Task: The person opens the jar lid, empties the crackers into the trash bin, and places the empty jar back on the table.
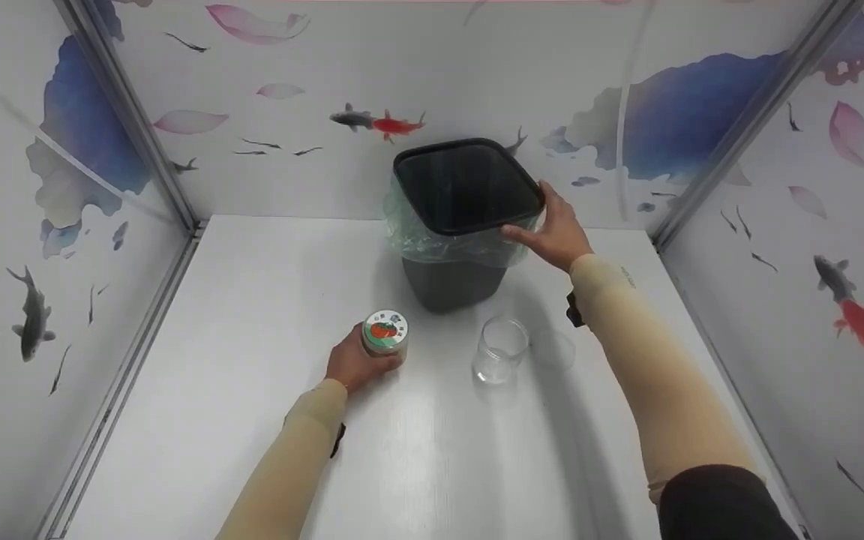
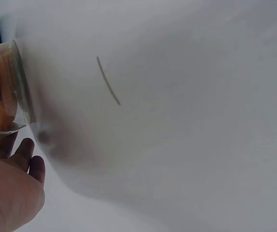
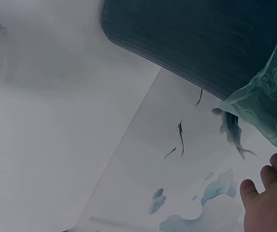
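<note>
My left hand [image 1: 357, 361] grips a clear fruit jar [image 1: 402, 352] on the left, its lid white and green with an orange fruit printed on it. In the left wrist view, orange pieces show through the wall of the jar [image 2: 6, 89], above the curled fingers [image 2: 22, 154]. Farther back, my right hand [image 1: 556, 232] holds the near right corner of a dark trash can [image 1: 451, 285], thumb at the front of its rim and fingers along the right side. A translucent green bag [image 1: 421, 240] lines the can and hangs over its outside.
A clear, lidless jar [image 1: 501, 356] stands on the white table [image 1: 274, 292], right of the held jar and in front of the can. Walls [image 1: 252, 176] printed with fish and petals enclose the table at the back and on both sides.
</note>
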Tool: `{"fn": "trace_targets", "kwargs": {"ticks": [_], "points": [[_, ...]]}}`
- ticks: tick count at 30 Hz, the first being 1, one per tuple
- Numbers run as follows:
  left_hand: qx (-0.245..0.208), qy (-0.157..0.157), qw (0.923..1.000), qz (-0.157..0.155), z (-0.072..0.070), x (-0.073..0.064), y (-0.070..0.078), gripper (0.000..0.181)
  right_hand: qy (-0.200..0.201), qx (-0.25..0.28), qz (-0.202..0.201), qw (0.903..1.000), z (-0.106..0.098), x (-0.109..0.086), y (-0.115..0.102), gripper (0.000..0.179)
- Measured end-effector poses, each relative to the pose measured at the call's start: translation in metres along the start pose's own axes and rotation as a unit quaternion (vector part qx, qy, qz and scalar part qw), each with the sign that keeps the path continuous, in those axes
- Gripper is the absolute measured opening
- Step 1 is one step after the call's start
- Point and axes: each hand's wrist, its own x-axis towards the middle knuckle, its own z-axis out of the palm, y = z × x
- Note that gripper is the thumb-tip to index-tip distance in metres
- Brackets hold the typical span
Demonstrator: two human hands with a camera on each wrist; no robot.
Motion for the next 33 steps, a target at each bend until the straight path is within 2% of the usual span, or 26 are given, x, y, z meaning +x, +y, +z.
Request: {"fn": "trace_targets", "kwargs": {"ticks": [11, 16, 19, 24, 30, 33], "points": [[0.004, -0.001, 1.0, 0.002, -0.001, 0.0, -0.002, 0.098, 0.037, -0.012, -0.036, 0.9986, 0.0, -0.018, -0.004, 0.115], [0.004, -0.001, 1.0, 0.004, -0.001, 0.002, -0.003, 0.1, 0.082, -0.016, -0.085, 0.9929, 0.007, -0.032, -0.008, 0.109], [0.004, -0.004, 1.0, 0.004, -0.001, 0.002, -0.003, 0.101, 0.096, -0.011, -0.112, 0.989, 0.014, -0.043, -0.014, 0.107], [0.003, -0.003, 0.9999, 0.012, -0.002, 0.003, -0.005, 0.101, 0.083, 0.008, -0.152, 0.9849, 0.027, -0.063, -0.031, 0.106], [0.002, -0.001, 0.9999, 0.012, 0.0, 0.002, -0.005, 0.1, 0.047, 0.027, -0.223, 0.9733, 0.048, -0.084, -0.052, 0.105], [-0.002, 0.0, 0.9999, 0.013, 0.0, 0.002, -0.004, 0.098, 0.029, 0.031, -0.247, 0.9682, 0.061, -0.095, -0.063, 0.105]]}}
